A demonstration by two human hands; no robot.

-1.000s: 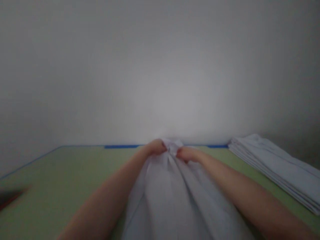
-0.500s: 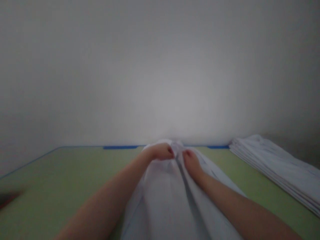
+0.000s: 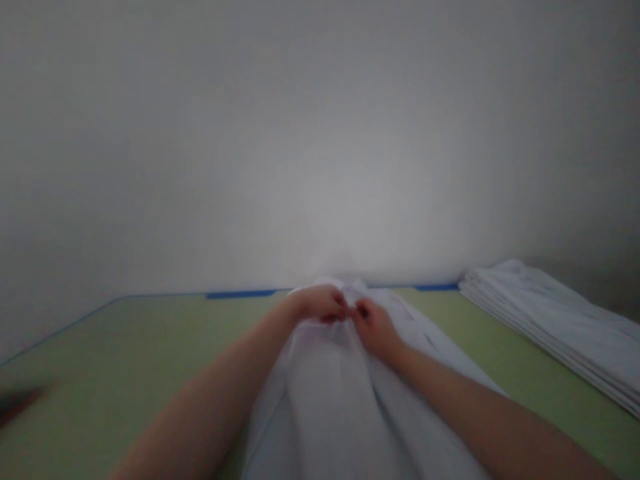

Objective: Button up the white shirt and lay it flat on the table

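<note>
A white garment (image 3: 330,400) with a long opening down its front lies on the green table, its top end near the wall. Close to that top end, my left hand (image 3: 327,304) is closed, pinching the cloth by the edge of the opening. Right beside it, my right hand (image 3: 377,327) is bent with its fingertips pressed on the other edge. The fingertips of both hands nearly touch. Whatever small part lies between them is too blurred to make out.
A stack of folded white garments (image 3: 555,320) lies on the table's right side. At the left edge is a blurred dark and red object (image 3: 20,403). Blue tape (image 3: 240,293) runs along the back of the green table (image 3: 125,373), against a grey wall (image 3: 320,147).
My right hand has moved left to meet my left hand. Both edges of the garment's opening have come together, and the dark gap between them has narrowed.
</note>
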